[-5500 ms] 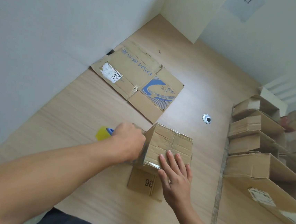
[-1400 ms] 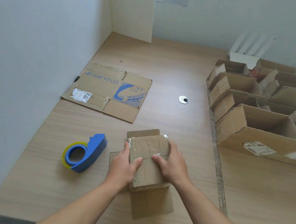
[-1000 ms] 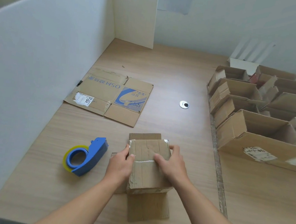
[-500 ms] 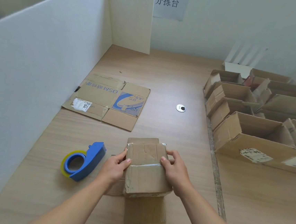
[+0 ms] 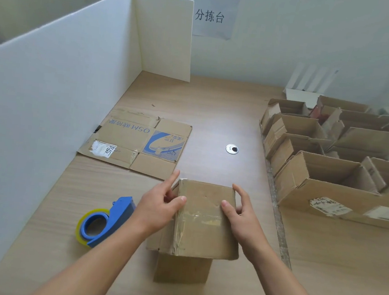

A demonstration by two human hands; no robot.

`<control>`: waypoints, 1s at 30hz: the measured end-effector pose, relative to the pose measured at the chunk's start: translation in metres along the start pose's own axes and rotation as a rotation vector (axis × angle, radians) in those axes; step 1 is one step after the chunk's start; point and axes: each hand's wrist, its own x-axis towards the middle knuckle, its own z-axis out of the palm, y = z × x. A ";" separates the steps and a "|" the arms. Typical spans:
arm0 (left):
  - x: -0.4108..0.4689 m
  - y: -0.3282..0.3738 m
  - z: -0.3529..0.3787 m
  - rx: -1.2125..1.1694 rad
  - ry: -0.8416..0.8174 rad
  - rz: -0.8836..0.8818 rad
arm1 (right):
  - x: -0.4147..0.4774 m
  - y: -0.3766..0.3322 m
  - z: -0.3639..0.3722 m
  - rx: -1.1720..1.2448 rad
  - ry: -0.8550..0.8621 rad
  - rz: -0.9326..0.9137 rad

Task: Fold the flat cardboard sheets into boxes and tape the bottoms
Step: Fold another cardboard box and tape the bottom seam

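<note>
A small brown cardboard box (image 5: 203, 222) sits on the wooden table (image 5: 215, 116) in front of me, a flat face turned up with old tape marks across it. A loose flap sticks out toward me below it. My left hand (image 5: 159, 208) grips its left edge, thumb on the top face and fingers down the side. My right hand (image 5: 241, 213) grips the right edge the same way. A blue tape dispenser (image 5: 105, 222) with a yellowish roll lies on the table just left of my left wrist. A flat printed cardboard sheet (image 5: 139, 139) lies further back on the left.
White partition boards (image 5: 59, 82) wall off the left side and back corner. Several open folded boxes (image 5: 324, 174) crowd the right side of the table. A round metal grommet (image 5: 232, 149) sits in the tabletop between the sheet and those boxes. A paper sign hangs on the back wall.
Both hands have tipped the box so a plain side faces up instead of the taped bottom. My hands slid toward its far corners. The tape dispenser stayed where it lay.
</note>
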 end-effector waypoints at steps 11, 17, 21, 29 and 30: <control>-0.003 0.005 -0.010 0.206 0.106 0.329 | -0.012 -0.011 -0.003 -0.154 0.015 -0.270; -0.004 0.001 -0.009 0.293 0.148 0.443 | -0.019 -0.010 0.008 -0.146 0.109 -0.369; -0.006 0.001 -0.008 0.372 0.137 0.494 | -0.021 -0.008 0.010 -0.069 0.106 -0.337; -0.018 0.010 0.002 -0.061 0.154 0.377 | -0.014 -0.023 -0.002 0.369 0.014 -0.024; -0.019 0.014 0.003 -0.135 0.170 0.311 | -0.012 -0.023 -0.004 0.392 -0.016 0.007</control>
